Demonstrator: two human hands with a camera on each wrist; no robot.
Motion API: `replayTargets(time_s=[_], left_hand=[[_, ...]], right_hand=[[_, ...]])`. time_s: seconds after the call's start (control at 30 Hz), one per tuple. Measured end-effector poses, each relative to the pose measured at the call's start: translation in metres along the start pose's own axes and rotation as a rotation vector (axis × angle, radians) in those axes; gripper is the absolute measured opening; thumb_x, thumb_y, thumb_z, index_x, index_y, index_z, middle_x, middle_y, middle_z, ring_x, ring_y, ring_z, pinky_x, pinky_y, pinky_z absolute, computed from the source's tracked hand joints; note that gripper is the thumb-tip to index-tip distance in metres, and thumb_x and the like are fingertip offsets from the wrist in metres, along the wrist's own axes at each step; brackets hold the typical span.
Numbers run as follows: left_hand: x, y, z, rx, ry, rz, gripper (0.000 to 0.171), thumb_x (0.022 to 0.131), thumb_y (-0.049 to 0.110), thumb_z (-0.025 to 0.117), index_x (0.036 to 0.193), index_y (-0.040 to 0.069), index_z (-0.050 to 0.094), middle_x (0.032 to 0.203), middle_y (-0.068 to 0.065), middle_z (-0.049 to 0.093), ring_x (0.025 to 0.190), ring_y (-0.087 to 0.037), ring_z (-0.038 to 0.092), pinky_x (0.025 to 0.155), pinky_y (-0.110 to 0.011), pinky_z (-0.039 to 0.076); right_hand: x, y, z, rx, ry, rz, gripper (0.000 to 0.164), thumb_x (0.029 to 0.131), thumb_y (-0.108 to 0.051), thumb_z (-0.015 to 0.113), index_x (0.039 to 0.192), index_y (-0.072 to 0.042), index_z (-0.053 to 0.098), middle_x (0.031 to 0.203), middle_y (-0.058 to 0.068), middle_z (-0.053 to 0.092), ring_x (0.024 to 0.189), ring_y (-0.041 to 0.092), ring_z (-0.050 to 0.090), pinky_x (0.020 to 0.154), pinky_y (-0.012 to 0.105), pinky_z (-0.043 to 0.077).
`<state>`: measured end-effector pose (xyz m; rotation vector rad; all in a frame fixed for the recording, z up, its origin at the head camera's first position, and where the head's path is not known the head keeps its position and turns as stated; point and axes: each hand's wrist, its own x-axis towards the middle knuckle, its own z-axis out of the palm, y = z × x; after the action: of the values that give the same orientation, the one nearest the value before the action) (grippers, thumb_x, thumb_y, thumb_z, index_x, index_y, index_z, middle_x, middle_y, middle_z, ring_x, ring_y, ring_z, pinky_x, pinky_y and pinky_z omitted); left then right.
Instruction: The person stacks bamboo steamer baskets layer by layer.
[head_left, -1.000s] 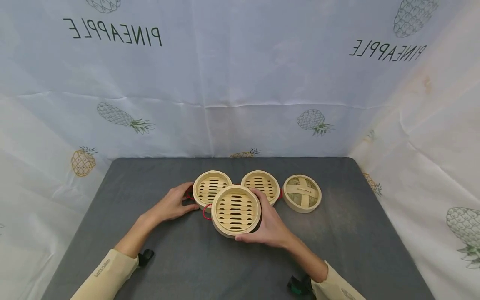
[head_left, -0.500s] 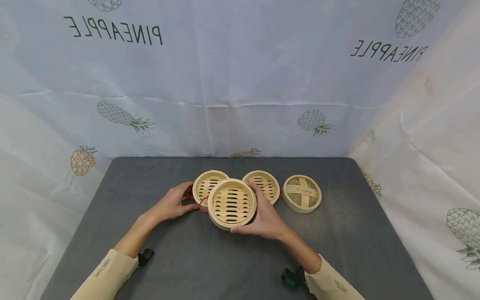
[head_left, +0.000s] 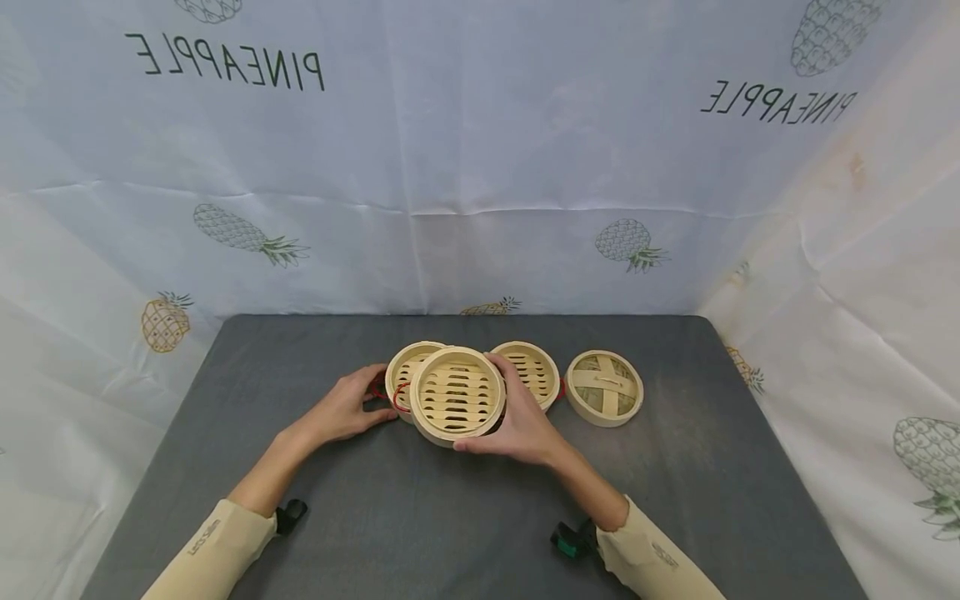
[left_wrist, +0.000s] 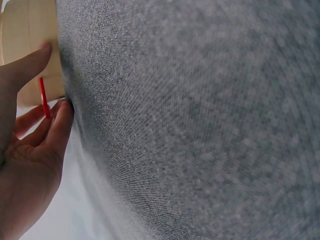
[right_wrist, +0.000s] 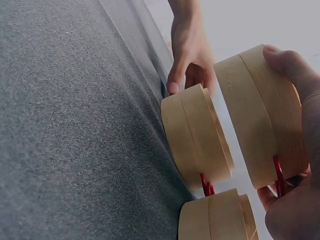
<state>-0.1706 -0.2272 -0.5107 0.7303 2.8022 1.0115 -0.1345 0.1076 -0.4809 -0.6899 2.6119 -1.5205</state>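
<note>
My right hand (head_left: 521, 432) grips a round bamboo steamer basket (head_left: 457, 392) by its right side, slatted floor facing up and a red loop handle at its left. Seen from the right wrist, this raised basket (right_wrist: 250, 115) is tilted and apart from a second steamer basket (right_wrist: 192, 135) on the cloth. In the head view the raised one overlaps that left basket (head_left: 401, 364). My left hand (head_left: 347, 408) holds the left basket at its outer side, thumb (left_wrist: 37, 60) against the wall and fingers by its red handle (left_wrist: 43, 97).
A third steamer basket (head_left: 538, 377) stands behind my right hand, partly hidden by it. Right of it lies a round woven bamboo lid (head_left: 604, 387) with crossed strips. Dark grey cloth (head_left: 360, 525) covers the table, and a pineapple-print curtain (head_left: 487, 150) hangs behind.
My right hand has carried the raised basket away from me and slightly left, so it covers more of the left basket. The left hand has stayed in place.
</note>
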Motion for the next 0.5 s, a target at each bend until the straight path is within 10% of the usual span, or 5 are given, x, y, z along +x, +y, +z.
replayTargets(time_s=[0.5], left_hand=[[0.0,-0.001,0.001,0.002,0.016,0.015,0.072,0.09,0.015,0.09,0.149,-0.007,0.054,0.139,-0.025,0.067,0.122,-0.036,0.071,0.097,-0.049,0.066]], right_hand=[[0.016,0.0,0.004,0.006,-0.012,-0.003,0.127,0.068,-0.041,0.103,0.168,-0.022,0.027,0.159,0.009,0.052,0.146,0.028,0.054,0.119,0.058,0.048]])
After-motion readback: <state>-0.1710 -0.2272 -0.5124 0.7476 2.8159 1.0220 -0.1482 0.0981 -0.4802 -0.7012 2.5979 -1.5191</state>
